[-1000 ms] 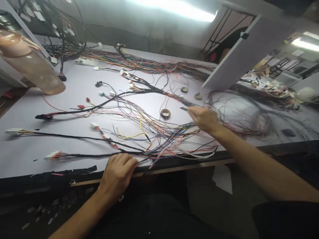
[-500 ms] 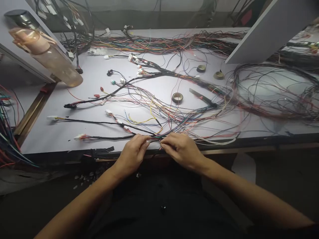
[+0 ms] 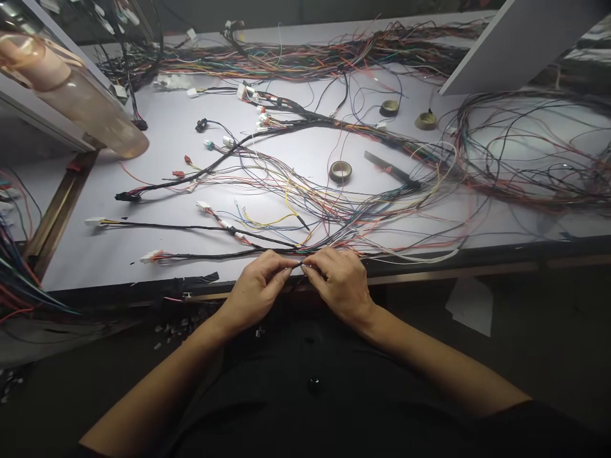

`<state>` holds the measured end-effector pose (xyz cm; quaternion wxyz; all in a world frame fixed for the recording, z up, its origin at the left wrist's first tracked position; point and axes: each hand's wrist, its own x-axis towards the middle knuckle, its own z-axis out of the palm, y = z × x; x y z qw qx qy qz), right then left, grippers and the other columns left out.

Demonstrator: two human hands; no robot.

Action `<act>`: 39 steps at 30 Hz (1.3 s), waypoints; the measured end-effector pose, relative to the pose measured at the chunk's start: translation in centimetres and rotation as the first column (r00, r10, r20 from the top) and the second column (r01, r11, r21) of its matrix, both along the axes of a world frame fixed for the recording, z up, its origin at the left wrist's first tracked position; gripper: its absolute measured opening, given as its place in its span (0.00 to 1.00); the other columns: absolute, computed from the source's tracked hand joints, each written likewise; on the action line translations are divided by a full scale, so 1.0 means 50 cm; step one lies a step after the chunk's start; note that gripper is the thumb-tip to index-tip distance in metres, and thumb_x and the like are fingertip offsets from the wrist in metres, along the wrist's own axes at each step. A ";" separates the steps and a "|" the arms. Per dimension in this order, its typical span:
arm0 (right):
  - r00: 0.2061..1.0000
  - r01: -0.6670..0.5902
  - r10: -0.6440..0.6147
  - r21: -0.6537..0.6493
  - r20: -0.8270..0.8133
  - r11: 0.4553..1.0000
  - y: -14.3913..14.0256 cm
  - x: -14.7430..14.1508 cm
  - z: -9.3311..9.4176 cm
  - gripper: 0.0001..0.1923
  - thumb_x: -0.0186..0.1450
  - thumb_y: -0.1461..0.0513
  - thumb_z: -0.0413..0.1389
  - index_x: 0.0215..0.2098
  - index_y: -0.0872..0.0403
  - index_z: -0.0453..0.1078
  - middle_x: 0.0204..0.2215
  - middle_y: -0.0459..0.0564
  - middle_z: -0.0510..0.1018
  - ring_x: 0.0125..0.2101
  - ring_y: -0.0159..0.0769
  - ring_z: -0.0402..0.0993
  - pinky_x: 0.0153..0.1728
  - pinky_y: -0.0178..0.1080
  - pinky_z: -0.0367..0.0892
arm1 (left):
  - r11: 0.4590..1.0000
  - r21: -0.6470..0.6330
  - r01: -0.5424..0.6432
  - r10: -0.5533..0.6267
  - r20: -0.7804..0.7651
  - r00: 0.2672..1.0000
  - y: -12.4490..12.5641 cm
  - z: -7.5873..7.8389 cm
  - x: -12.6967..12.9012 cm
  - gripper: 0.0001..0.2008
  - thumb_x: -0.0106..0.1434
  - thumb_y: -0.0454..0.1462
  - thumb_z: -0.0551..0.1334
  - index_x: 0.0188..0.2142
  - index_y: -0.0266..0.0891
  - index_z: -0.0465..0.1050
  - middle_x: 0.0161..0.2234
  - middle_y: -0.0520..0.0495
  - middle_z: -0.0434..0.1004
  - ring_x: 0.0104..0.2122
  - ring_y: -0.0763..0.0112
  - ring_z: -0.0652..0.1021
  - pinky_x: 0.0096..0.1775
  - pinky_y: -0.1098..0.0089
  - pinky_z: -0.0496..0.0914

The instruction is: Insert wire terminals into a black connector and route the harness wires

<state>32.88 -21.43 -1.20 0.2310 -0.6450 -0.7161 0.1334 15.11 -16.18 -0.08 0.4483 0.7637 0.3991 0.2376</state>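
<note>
At the table's front edge my left hand and my right hand face each other, fingertips almost meeting. Both are closed in a pinch on a thin dark piece that spans the small gap. Whether it is tape or wire I cannot tell. Just beyond the fingertips lies the wire harness, its black-wrapped branches running left to white connectors. Loose coloured wires fan out from it to the right. A yellow wire with a black sleeve end lies behind my hands.
A tape roll lies mid-table, with two more rolls near the back right. A dark flat strip lies beside the wires. Thick wire bundles cross the back. A bottle stands at left; a white panel rises at right.
My hands have come closer together and now hold the dark piece between them, slightly nearer me than the harness. The view has shifted a little; the items on the table look unmoved.
</note>
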 end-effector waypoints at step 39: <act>-0.269 -0.345 -0.814 -0.737 -0.515 0.581 0.010 -0.017 0.050 0.04 0.57 0.65 0.56 0.27 0.60 0.69 0.21 0.43 0.73 0.14 0.18 0.63 0.10 0.21 0.44 | 0.902 0.422 0.095 -0.106 0.004 0.994 -0.042 0.015 0.008 0.20 0.61 0.22 0.58 0.51 0.37 0.69 0.33 0.47 0.69 0.34 0.74 0.70 0.35 0.73 0.69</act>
